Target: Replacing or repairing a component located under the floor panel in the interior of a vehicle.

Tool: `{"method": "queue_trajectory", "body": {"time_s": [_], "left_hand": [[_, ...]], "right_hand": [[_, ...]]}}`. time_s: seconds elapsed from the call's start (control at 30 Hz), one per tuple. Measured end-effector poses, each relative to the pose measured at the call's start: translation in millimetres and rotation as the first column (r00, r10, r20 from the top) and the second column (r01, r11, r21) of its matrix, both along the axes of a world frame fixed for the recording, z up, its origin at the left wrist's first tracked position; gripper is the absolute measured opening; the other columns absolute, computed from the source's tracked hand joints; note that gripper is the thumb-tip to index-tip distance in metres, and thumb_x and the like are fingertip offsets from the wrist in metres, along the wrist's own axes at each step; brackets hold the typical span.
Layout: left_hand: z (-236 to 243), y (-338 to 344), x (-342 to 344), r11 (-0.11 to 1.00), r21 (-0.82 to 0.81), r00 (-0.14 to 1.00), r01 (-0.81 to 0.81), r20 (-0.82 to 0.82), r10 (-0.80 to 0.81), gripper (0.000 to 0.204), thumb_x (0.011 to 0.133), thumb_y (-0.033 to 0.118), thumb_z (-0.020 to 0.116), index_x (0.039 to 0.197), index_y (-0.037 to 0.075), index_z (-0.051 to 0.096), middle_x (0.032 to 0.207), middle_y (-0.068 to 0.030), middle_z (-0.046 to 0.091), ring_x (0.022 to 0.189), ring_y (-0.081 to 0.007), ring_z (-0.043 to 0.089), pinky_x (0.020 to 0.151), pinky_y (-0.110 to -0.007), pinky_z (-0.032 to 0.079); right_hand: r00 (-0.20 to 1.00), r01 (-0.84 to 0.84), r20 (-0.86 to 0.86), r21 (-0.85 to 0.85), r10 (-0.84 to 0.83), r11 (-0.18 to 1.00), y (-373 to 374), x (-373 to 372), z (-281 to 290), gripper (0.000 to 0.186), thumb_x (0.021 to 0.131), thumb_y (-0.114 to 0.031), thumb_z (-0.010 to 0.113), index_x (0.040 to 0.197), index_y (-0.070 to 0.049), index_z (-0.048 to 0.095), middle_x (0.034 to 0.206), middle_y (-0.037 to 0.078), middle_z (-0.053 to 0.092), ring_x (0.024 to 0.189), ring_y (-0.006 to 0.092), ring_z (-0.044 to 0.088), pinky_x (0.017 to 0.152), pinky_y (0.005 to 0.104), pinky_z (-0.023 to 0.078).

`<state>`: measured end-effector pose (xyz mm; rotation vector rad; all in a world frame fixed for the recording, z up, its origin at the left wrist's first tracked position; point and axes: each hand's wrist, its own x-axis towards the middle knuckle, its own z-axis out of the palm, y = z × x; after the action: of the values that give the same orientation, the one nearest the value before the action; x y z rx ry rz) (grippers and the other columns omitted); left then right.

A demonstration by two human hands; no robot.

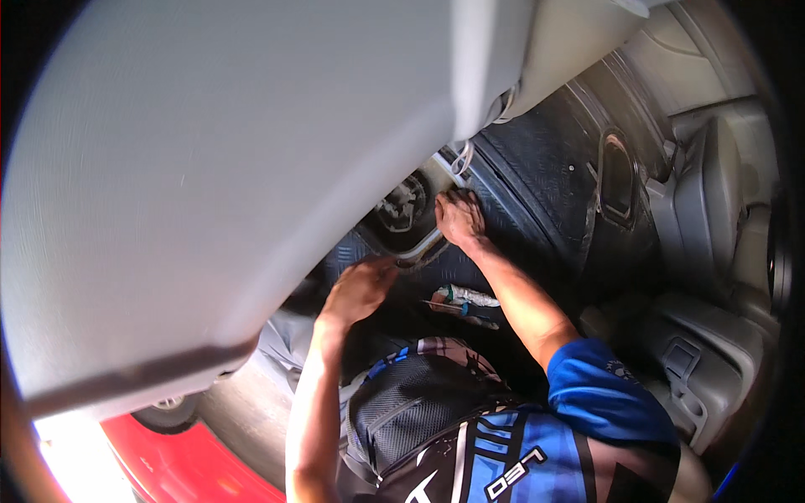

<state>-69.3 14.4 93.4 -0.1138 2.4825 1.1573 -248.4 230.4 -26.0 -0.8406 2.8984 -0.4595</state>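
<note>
Work at the opening: both hands are at a hole with a round part (402, 205) inside it. My guess is that this step is about feeling or working along the hole's pale rim (423, 246).
Next move: I think it calls for slow, careful fingers on the rim, since the gray panel (210, 168) hides part of the hole.
Right hand: this hand (459, 215) is bent over the rim on the hole's right side, and it looks like it is touching there. Its fingers are curled and close together. I cannot tell if they pinch anything.
Left hand: this hand (362, 289) is blurry. Its fingers bend toward the right, near the bottom of the rim. I cannot tell if they are apart or together, or if they touch or hold anything.
Round part: it sits just left of the right hand and above the left hand.
White loop: a thin white loop (463, 158) hangs just above the right hand.
Black mat: the bumpy black mat (537, 159) is up and to the right of the right hand.
Small things: a little bunch of white and blue things (466, 297) lies to the right of the left hand, below the right hand.
</note>
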Motion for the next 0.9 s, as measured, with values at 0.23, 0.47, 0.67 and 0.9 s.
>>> {"method": "queue_trajectory", "body": {"time_s": [0.23, 0.47, 0.67, 0.9], "left_hand": [[-92.9, 21.1, -72.4, 0.78, -0.612, 0.968, 0.132, -0.09, -0.234, 0.041, 0.092, 0.024, 0.063, 0.129, 0.008, 0.063, 0.136, -0.0163, 0.059, 0.126, -0.0374, 0.054, 0.101, -0.053, 0.046], [-118.9, 14.1, -80.3, 0.799, -0.598, 0.919, 0.063, -0.277, -0.279, 0.031, 0.09, 0.023, 0.065, 0.118, 0.012, 0.069, 0.124, -0.0116, 0.063, 0.115, -0.035, 0.056, 0.099, -0.051, 0.042], [-109.3, 15.7, -108.4, 0.916, -0.204, 0.926, -0.346, -0.231, 0.299, 0.026, 0.096, 0.028, 0.065, 0.108, 0.006, 0.07, 0.107, -0.024, 0.071, 0.101, -0.0451, 0.067, 0.088, -0.052, 0.052], [-113.8, 7.1, -109.8, 0.893, -0.205, 0.916, -0.4, -0.122, 0.382, 0.03, 0.094, 0.029, 0.065, 0.116, 0.008, 0.07, 0.113, -0.0228, 0.07, 0.107, -0.0446, 0.066, 0.093, -0.051, 0.051]], "right_hand": [[1.0, 0.001, -0.001, -0.096, -0.001, 0.995, -6.8, 6.7, -4.0, 0.024, 0.09, -0.019, 0.062, 0.108, -0.005, 0.072, 0.107, 0.016, 0.071, 0.106, 0.0344, 0.065, 0.107, 0.0506, 0.044], [0.999, 0.042, 0.015, -0.109, -0.041, 0.993, 6.1, -2.9, -4.0, 0.02, 0.088, -0.018, 0.065, 0.103, -0.006, 0.072, 0.098, 0.014, 0.072, 0.101, 0.0334, 0.066, 0.103, 0.0506, 0.045], [0.988, 0.014, -0.146, -0.183, -0.041, 0.983, 12.6, -3.1, -11.2, 0.014, 0.087, -0.017, 0.067, 0.096, -0.005, 0.068, 0.09, 0.014, 0.069, 0.095, 0.0329, 0.066, 0.093, 0.049, 0.048], [0.996, 0.003, 0.084, -0.149, 0.01, 0.989, -1.0, -4.9, 2.2, 0.019, 0.088, -0.018, 0.066, 0.101, -0.005, 0.07, 0.099, 0.016, 0.07, 0.101, 0.0339, 0.065, 0.101, 0.0494, 0.047]]}}
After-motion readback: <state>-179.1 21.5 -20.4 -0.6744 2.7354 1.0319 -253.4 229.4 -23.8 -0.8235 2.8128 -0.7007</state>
